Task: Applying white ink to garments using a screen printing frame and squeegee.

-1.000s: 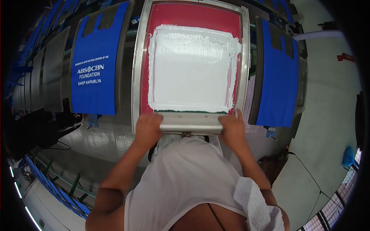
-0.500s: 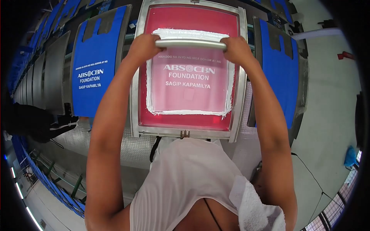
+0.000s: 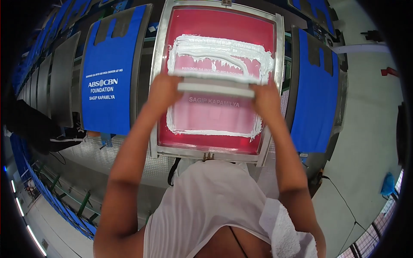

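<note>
A squeegee (image 3: 216, 88) with a pale bar lies across the middle of a silk-screen frame (image 3: 156, 92). My left hand (image 3: 165, 95) grips its left end and my right hand (image 3: 265, 99) its right end, fingers wrapped round it. Beneath, the red mesh (image 3: 223, 21) has a lighter pink printing area with lettering, partly hidden by the squeegee. White ink (image 3: 206, 45) is smeared thickly above the squeegee, with a wavy ridge, and forms a border down both sides and along the bottom.
To the left, a blue bag (image 3: 105, 77) with white printing lies on a board, beside a row of grey boards (image 3: 63, 81). A plain blue bag (image 3: 316, 92) lies on a board to the right. A white towel (image 3: 286, 232) hangs over my right shoulder.
Both hands have drawn the squeegee toward me, from the upper edge of the printing area to its middle. White ink now covers the upper part behind it.
</note>
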The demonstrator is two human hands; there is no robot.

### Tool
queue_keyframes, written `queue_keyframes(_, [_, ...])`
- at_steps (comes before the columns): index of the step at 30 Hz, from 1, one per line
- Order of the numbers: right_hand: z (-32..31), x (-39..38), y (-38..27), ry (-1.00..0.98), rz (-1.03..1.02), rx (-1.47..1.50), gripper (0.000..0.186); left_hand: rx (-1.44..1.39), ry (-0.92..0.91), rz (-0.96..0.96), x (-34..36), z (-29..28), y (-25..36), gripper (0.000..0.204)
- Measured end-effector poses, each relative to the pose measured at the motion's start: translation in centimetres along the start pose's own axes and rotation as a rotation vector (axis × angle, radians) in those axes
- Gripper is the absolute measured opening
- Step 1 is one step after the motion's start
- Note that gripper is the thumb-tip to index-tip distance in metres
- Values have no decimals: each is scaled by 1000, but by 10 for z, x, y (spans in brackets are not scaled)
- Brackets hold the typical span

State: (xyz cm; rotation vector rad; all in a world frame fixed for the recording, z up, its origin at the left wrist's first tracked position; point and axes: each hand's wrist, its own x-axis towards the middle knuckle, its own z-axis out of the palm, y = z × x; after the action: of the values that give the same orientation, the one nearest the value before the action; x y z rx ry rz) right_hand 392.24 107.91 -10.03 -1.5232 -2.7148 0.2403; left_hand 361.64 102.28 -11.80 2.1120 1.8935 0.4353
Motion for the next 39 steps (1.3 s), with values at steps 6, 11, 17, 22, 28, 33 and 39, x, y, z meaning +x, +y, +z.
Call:
queue_keyframes(6, [-48, 98, 22, -37, -26, -11, 25, 34, -42, -15, 96, -36, -19, 37])
queue_keyframes(11, [-37, -53, -29, -373, 78, 61, 46, -8, -293, -75, -63, -21, 9, 36])
queue_keyframes(17, [-4, -126, -53, -215, 79, 112, 42, -97, 0, 88, -138, 15, 33, 34])
queue_keyframes(22, [-13, 2, -3, -119, 22, -29, 38, -22, -170, -94, 8, -10, 2, 34])
queue_keyframes(28, [-41, 108, 40, -108, 39, -37, 34, 32, -71, -44, 109, -29, -14, 34])
queue_keyframes(33, [-76, 132, 34, -124, -66, 17, 43, 35, -106, -143, 108, -59, -17, 45])
queue_keyframes(39, [-84, 164, 57, -240, -60, -7, 47, -228, 90, -207, -33, -58, 33, 41])
